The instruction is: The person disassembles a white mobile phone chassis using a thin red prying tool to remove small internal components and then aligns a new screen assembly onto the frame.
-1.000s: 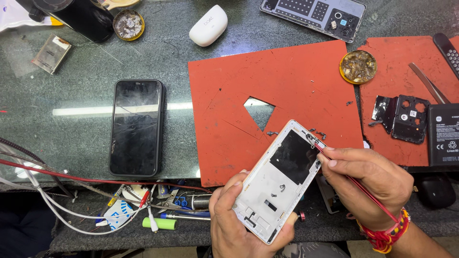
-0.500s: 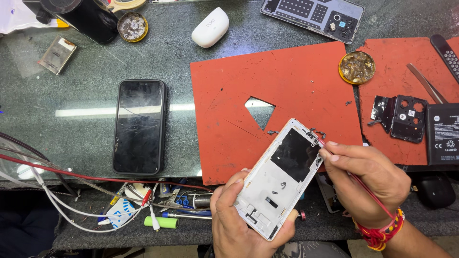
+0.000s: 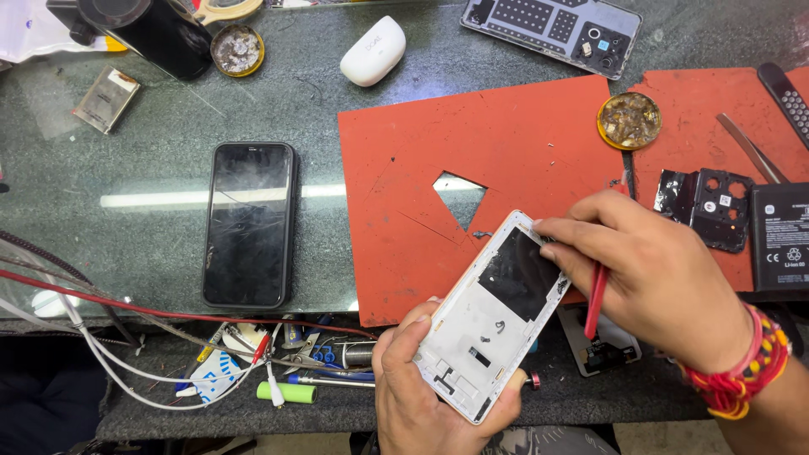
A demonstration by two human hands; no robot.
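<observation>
The opened white phone frame (image 3: 497,316) is held over the near edge of the red mat (image 3: 421,185), partly above the dark shelf below the bench. Its long axis runs on a diagonal, the bottom end down toward the person at lower left, the top end up and to the right. The open inner side faces the camera, with a black patch in the upper half.

The left hand (image 3: 421,396) cups the lower end of the frame, thumb along the left edge and fingers wrapped under the right edge. The right hand (image 3: 649,278) is curled, its fingertips pressed together at the frame's upper right corner, and it grips a thin red tool (image 3: 597,299) whose shaft runs down through the palm. The tip is hidden, so it probably touches the corner, though that is unclear.

Compared with half a second ago, the right hand has rolled further over the top corner and now covers more of it. The frame keeps nearly the same tilt. The black phone (image 3: 250,223) lies face up on the green bench, unmoved.
</observation>
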